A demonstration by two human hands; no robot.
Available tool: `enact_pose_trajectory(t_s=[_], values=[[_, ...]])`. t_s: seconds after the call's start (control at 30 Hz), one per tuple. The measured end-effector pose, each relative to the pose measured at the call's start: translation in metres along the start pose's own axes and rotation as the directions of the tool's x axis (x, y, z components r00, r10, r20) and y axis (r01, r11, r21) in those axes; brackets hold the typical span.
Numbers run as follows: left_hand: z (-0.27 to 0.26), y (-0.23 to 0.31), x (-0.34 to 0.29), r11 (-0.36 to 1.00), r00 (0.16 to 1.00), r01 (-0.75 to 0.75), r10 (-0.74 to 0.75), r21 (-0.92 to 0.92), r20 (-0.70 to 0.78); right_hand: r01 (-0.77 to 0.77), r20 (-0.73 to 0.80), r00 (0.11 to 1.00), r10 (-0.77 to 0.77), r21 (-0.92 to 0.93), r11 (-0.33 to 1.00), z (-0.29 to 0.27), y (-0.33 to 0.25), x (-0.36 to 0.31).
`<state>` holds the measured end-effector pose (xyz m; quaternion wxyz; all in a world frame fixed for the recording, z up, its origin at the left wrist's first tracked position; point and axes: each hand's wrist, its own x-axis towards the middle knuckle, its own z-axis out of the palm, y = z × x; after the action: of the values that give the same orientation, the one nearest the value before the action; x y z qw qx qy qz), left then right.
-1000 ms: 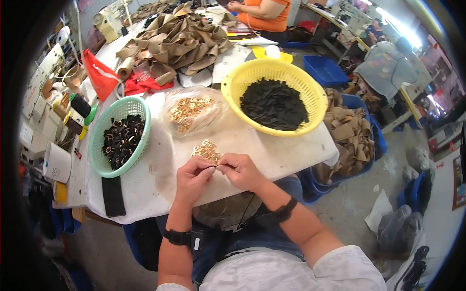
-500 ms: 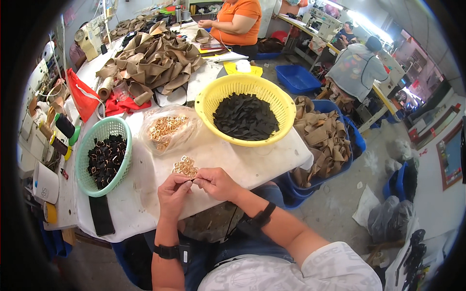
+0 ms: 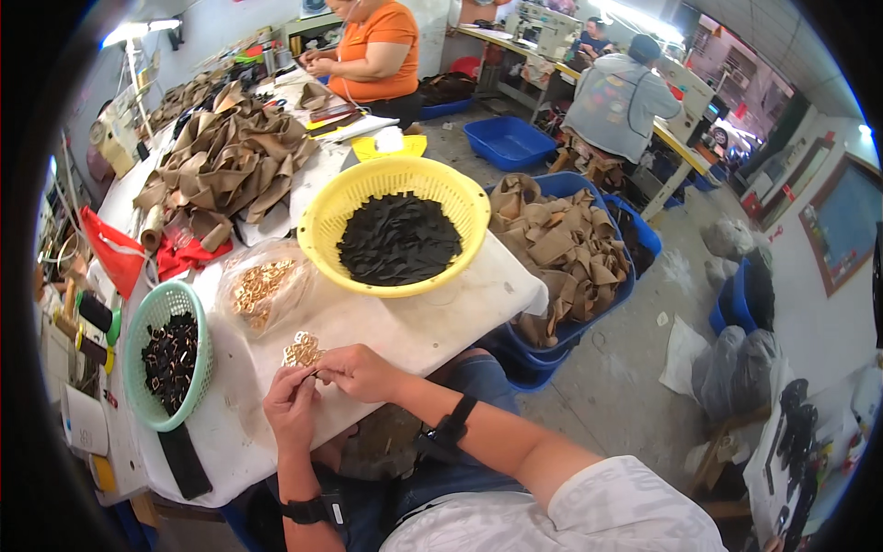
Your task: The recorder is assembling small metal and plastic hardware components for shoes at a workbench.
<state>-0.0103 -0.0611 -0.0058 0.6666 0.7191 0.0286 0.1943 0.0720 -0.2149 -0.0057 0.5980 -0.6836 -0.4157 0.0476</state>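
My left hand (image 3: 291, 401) and my right hand (image 3: 359, 373) meet over the near edge of the table. Both are closed, fingertips pinching a small dark strip (image 3: 315, 372) between them; most of it is hidden by the fingers. Just beyond lies a small pile of gold-coloured metal rings (image 3: 302, 350). Behind that, a clear plastic bag (image 3: 262, 293) holds more such rings. A yellow plastic basket (image 3: 474, 230) full of black strips (image 3: 400, 241) stands farther right. At the left, a green basket (image 3: 202, 354) contains black pieces with gold-coloured rings on them.
A dark phone (image 3: 186, 462) lies at the table's near left. Brown cut pieces (image 3: 230, 156) are heaped at the back, and more fill a blue bin (image 3: 618, 293) right of the table. Thread spools (image 3: 96, 313) stand at far left. A person in orange (image 3: 379, 55) works across the table.
The view has swung to the right, so the table and baskets sit farther left in it. My hands keep their pinch close to the ring pile.
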Motion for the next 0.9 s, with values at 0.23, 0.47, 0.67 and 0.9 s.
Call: enact_pose_trajectory(t_s=[0.23,0.47,0.67,0.9], values=[[0.009,0.005,-0.001,0.998,1.0,0.001,0.0,0.064,-0.007,-0.062,-0.04,0.997,0.062,-0.012,0.998,-0.004,0.007,-0.002],[-0.002,0.02,-0.01,0.892,0.989,-0.114,0.142,0.438,-0.031,0.188,0.016,0.982,-0.187,-0.064,0.98,0.007,0.012,0.001],[-0.06,0.041,0.002,0.927,0.956,-0.022,0.129,0.373,-0.263,-0.23,-0.074,0.969,0.235,0.067,0.971,-0.001,-0.008,0.0],[-0.194,0.082,0.054,0.81,0.853,0.282,0.033,0.515,-0.52,-0.336,-0.008,0.94,0.342,0.167,0.927,0.005,-0.007,0.002]])
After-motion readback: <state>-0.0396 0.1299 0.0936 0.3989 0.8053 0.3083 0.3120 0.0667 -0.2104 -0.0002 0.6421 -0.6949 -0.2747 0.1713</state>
